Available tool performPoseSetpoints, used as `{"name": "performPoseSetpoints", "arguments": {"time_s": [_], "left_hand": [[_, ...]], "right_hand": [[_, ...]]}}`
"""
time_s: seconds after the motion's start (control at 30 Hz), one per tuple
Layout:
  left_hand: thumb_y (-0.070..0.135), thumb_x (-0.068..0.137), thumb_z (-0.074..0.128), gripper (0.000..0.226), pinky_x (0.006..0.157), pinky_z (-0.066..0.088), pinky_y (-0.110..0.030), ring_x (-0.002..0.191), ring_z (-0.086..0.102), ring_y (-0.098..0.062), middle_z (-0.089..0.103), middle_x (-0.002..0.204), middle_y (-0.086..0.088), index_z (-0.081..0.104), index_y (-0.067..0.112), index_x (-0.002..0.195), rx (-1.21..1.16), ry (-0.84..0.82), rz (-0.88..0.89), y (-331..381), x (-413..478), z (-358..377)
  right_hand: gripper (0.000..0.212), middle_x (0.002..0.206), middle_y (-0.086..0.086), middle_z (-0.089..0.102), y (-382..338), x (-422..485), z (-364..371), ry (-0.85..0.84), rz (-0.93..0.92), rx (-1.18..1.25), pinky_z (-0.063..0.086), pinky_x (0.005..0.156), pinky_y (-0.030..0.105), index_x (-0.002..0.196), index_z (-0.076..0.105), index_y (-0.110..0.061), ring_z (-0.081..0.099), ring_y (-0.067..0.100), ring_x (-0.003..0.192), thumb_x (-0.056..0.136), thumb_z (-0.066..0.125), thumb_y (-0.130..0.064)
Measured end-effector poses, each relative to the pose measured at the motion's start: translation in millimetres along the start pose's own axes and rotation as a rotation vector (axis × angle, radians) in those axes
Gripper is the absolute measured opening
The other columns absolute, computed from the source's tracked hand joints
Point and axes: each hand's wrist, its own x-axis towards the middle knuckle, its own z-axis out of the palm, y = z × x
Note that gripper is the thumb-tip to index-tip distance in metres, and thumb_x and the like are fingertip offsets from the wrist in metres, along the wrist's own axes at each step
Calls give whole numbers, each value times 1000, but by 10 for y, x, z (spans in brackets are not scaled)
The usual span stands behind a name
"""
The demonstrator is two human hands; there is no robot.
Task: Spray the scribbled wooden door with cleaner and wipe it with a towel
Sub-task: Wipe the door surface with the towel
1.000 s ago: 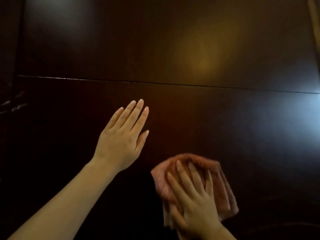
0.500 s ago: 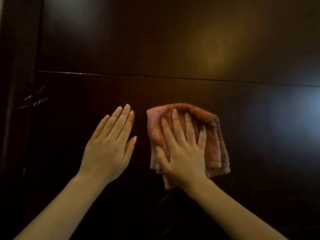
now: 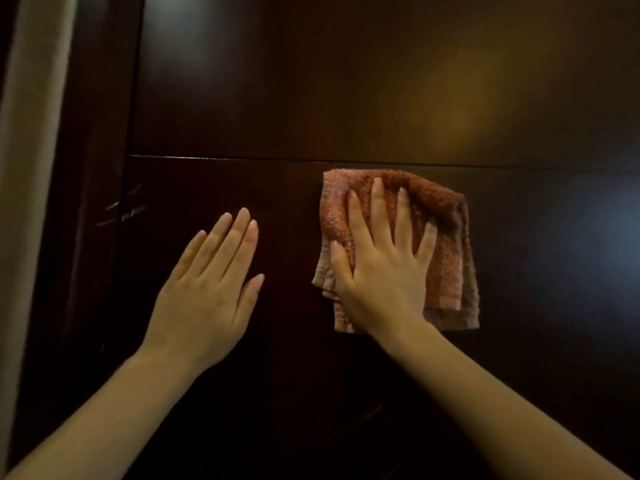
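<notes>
A dark glossy wooden door point(image 3: 381, 98) fills the view, with a thin horizontal groove across it. My right hand point(image 3: 381, 265) lies flat with spread fingers on a folded pinkish-orange towel point(image 3: 446, 244), pressing it against the door just under the groove. My left hand point(image 3: 207, 292) rests flat on the door to the towel's left, fingers together, holding nothing. Faint light scratch marks point(image 3: 124, 209) show on the door's left edge. No spray bottle is in view.
A dark door frame point(image 3: 93, 168) runs down the left side, with a pale wall strip point(image 3: 31, 168) beyond it. Soft light reflections sit on the upper and right parts of the door.
My right hand has slid the towel upward on the door, from low down to just under the groove. My left hand has stayed flat on the door.
</notes>
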Motion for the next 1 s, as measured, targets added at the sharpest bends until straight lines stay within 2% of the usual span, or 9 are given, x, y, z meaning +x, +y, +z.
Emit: {"name": "performPoseSetpoints", "arguments": {"time_s": [0.13,0.27,0.53,0.67,0.77,0.83,0.9,0.97,1.0], "left_hand": [[35,95,22,57,115,0,-29,140,9,-17,13,150,-7,13,4,141,-68,83,-74,121,-84,68],[33,94,25,57,115,2,-28,140,11,-16,16,150,-10,16,2,141,-81,67,-81,86,-265,83],[38,98,10,53,115,4,-27,140,13,-14,22,149,-9,16,8,142,-114,15,-131,-53,-610,75],[35,99,15,51,116,4,-24,143,10,-11,22,151,-5,17,11,143,-176,77,-154,-48,-702,157],[26,94,32,49,115,16,-25,138,21,-7,30,146,-2,24,11,140,-359,223,-197,-57,-644,39],[13,92,38,44,110,29,-25,130,36,-12,41,136,-6,37,2,134,-505,403,-184,12,-481,-171],[6,93,37,36,106,34,-19,123,44,-13,47,128,-9,47,-7,125,-594,512,-132,139,-214,-333],[9,95,36,37,102,30,-8,120,43,2,49,128,2,47,-3,128,-742,426,-209,282,93,-357],[14,96,36,39,100,27,-4,119,41,7,49,129,4,46,1,131,-775,370,-255,364,201,-329]], "right_hand": [[62,154,9,20,-147,-279,125,40,-114,-21,3,107,58,143,26,-21,9,31,140,88,30,-48],[63,152,7,25,-253,-621,208,10,-270,-23,9,106,60,142,27,-23,14,30,140,84,34,-49],[62,151,7,31,-397,9,104,18,-319,12,2,106,57,141,35,-23,16,29,140,84,34,-48],[63,154,7,23,-672,280,92,16,-286,36,-3,107,58,143,32,-23,10,31,143,86,29,-48],[63,155,4,18,-779,141,90,-28,-366,100,-8,108,54,145,28,-25,6,28,143,87,24,-49],[60,156,-1,14,-812,65,58,-86,-416,190,-14,108,47,146,22,-28,2,22,144,89,20,-46],[58,156,-7,13,-818,77,-12,-140,-382,433,-18,110,36,148,14,-29,-2,9,142,91,22,-37],[60,154,-9,22,-743,136,-103,-242,-285,821,-11,114,25,148,13,-29,4,-7,137,92,33,-20],[64,151,-9,28,-654,168,-162,-311,-213,1023,2,116,21,147,15,-30,13,-12,132,91,37,-9]]}}
